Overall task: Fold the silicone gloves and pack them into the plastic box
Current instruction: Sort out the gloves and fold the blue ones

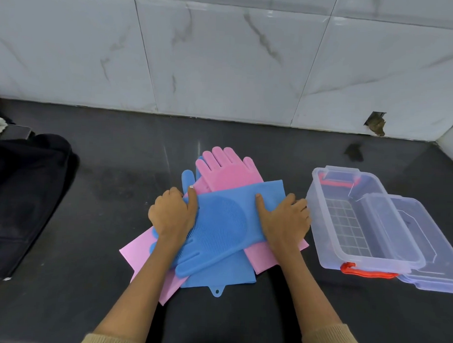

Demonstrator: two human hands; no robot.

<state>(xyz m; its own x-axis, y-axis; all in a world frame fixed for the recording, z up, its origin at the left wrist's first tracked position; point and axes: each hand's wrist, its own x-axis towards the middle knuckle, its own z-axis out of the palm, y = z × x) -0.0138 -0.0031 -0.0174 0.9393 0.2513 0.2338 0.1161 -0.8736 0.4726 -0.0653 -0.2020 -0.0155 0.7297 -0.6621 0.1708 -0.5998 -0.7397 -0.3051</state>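
Blue and pink silicone gloves lie in a crossed pile on the dark counter. The top blue glove [223, 222] shows its round bristle patch, fingers pointing toward me. My left hand [174, 212] grips its left edge and my right hand [282, 219] grips its right edge near the cuff. A pink glove [228, 168] sticks out behind with fingers toward the wall. Another pink glove [138, 253] and a second blue glove [221, 277] lie underneath. The clear plastic box [323, 226] with red latches stands open to the right, with nothing inside.
The box's clear lid [430, 255] lies against its right side. A dark cloth bundle [21, 197] and a phone [17, 132] sit at the far left. The tiled wall [224, 55] runs along the back, with a hole [376, 122] at right.
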